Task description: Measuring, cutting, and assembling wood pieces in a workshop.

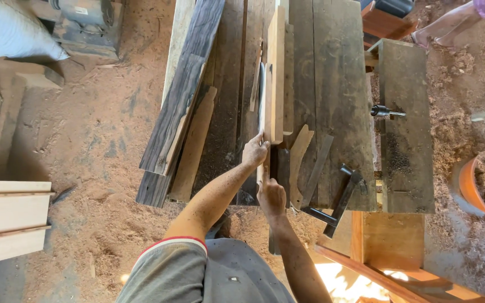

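Note:
A long pale wooden board (277, 73) stands on edge along the middle of a dark, worn workbench (338, 84). My left hand (255, 150) grips the near part of the board from the left side. My right hand (271, 197) holds the board's near end, just below the left hand. A narrow slot with a thin blade edge (261, 95) runs beside the board on its left.
Dark planks (183, 90) lean across the bench's left side. A black metal bracket (341, 199) lies near the front right corner, and a dark knob (383, 111) sticks out at right. An orange bucket of sawdust (481, 188) stands far right. Pale boards (9, 219) are stacked left. Another person's foot (442, 28) shows top right.

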